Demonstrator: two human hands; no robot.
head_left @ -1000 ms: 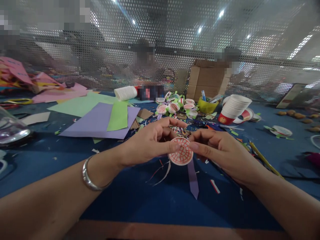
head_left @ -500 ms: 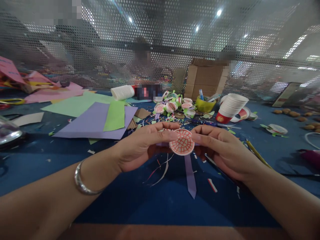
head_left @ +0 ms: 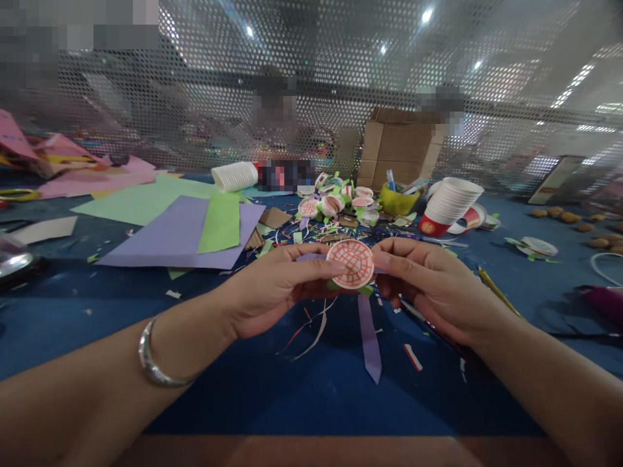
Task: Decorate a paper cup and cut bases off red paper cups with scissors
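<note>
A small round paper disc (head_left: pixel 350 263) with a red grid drawn on it is held up above the blue table (head_left: pixel 292 383). My left hand (head_left: pixel 277 285) pinches its left edge and my right hand (head_left: pixel 428 285) pinches its right edge. A purple paper strip (head_left: pixel 368 337) hangs down from under the disc, and a bit of green paper shows at its lower rim. A silver bangle (head_left: pixel 150 363) sits on my left wrist.
Purple and green paper sheets (head_left: pixel 189 230) lie at the left. A heap of similar discs (head_left: pixel 335 204), a yellow-green bowl (head_left: pixel 398 202), stacked paper cups (head_left: pixel 450 207), a cardboard box (head_left: pixel 402 152) and paper scraps lie behind. A yellow pencil (head_left: pixel 496 292) lies right. People sit behind a mesh screen.
Both hands have lifted the disc a little and tilted its face more toward me. The purple strip rose with it.
</note>
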